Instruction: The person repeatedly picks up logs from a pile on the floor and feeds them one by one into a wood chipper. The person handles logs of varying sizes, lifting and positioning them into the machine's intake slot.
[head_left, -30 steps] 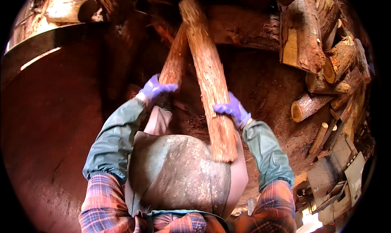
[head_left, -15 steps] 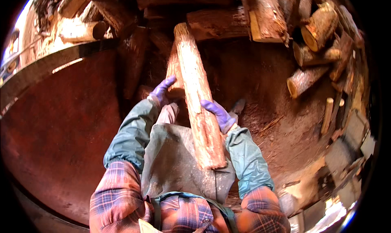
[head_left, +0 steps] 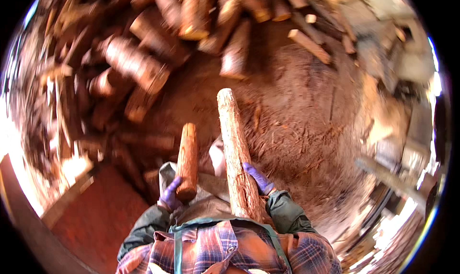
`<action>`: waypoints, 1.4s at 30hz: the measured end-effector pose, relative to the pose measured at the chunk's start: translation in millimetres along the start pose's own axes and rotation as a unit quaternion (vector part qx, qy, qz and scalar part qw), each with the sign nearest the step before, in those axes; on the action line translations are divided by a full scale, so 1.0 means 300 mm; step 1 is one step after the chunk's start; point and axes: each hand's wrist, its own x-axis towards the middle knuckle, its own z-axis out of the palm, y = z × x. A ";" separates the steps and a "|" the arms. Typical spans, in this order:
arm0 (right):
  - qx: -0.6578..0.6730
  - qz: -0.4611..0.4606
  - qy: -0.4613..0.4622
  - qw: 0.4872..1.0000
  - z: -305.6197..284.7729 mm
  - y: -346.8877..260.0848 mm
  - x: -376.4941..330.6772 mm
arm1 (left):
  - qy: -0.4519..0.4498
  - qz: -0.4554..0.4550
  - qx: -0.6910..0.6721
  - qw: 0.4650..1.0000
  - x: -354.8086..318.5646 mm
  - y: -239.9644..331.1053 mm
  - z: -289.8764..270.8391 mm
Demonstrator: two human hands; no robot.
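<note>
My left hand [head_left: 170, 193], in a purple glove, is closed on the lower end of a shorter log [head_left: 188, 154] that stands out in front of me. A longer, pale-barked log [head_left: 234, 139] lies along my body's right side, its near end against my apron. My right hand [head_left: 258, 179], gloved the same way, is wrapped against that log's right side near its lower half. The two logs are apart, with a gap between them. Some of each hand's fingers are hidden by the logs.
A heap of cut logs [head_left: 136, 65] spreads across the far side and left. The dirt floor [head_left: 306, 111] is strewn with bark bits. At the lower left stands a red-brown metal surface [head_left: 100, 216] with a raised edge. Grey blocks and a plank [head_left: 388, 180] lie at the right.
The view has swung to the right, so the red-brown surface sits lower left and more floor shows. The shorter log, earlier partly behind the longer one, now stands apart on the left.
</note>
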 end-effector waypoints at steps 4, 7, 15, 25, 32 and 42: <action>-0.008 -0.185 0.008 0.983 -0.079 -0.230 -0.318 | 0.008 -0.143 0.031 0.989 0.001 -0.019 0.418; -0.091 -0.328 0.097 0.935 -0.241 -0.490 -0.468 | -0.093 -0.113 0.138 0.979 0.121 -0.018 0.824; -0.021 -0.499 0.152 0.853 -0.602 -1.077 -0.703 | 0.032 -0.190 0.288 0.938 0.497 0.085 1.441; -0.134 -0.675 0.267 0.674 -1.191 -2.140 -1.279 | 0.001 -0.026 0.282 0.959 0.854 0.022 2.308; -0.260 -0.638 0.317 0.652 -1.963 -3.285 -1.624 | -0.019 0.090 0.265 0.960 1.017 -0.187 2.800; -0.412 -0.252 0.692 0.536 -2.337 -3.829 -1.123 | 0.018 0.362 0.335 0.870 0.887 -0.614 3.378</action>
